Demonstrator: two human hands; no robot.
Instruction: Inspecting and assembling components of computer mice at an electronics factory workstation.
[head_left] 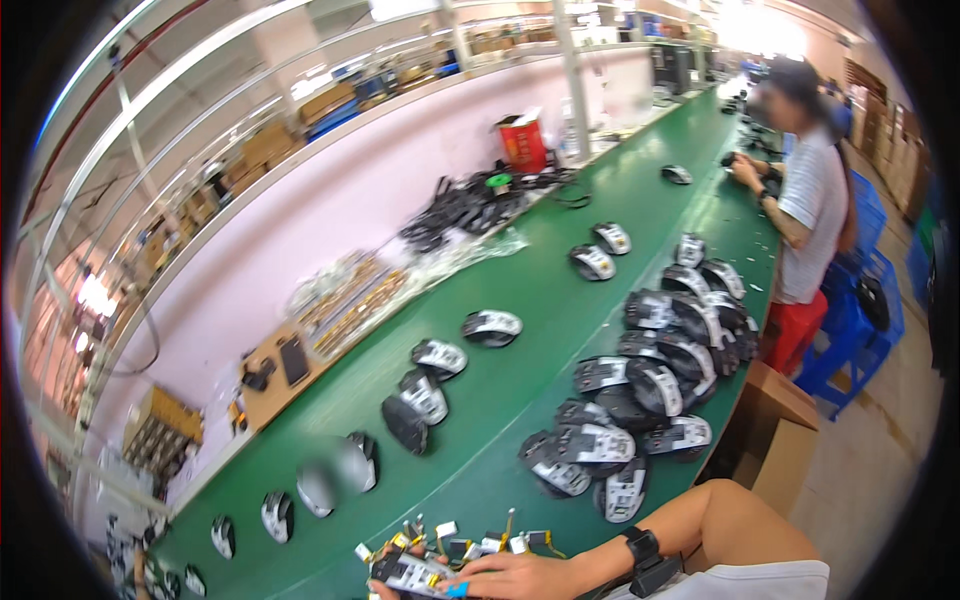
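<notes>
At the lower edge, an opened computer mouse (408, 574) with a pale inner side and black rim lies between my hands. My left hand (378, 588) is mostly hidden behind it, with some fingertips showing along its edge, closed around it. From the right, my right hand (512, 576) reaches onto the mouse's near end, fingers bent and pressed against it. Blue tape (457, 590) wraps one finger, and a black watch (648, 562) is on that wrist. Just beyond my hands lies a loose pile of small silvery battery packs (490, 543) with yellow ends and wires.
A heap of similar mouse parts (655, 385) covers the bench's right side. More mice (492, 327) form a line along the green bench (480, 420). A cardboard box (780, 430) stands by the right edge. Another person (805, 190) works farther up; a hand shows far left.
</notes>
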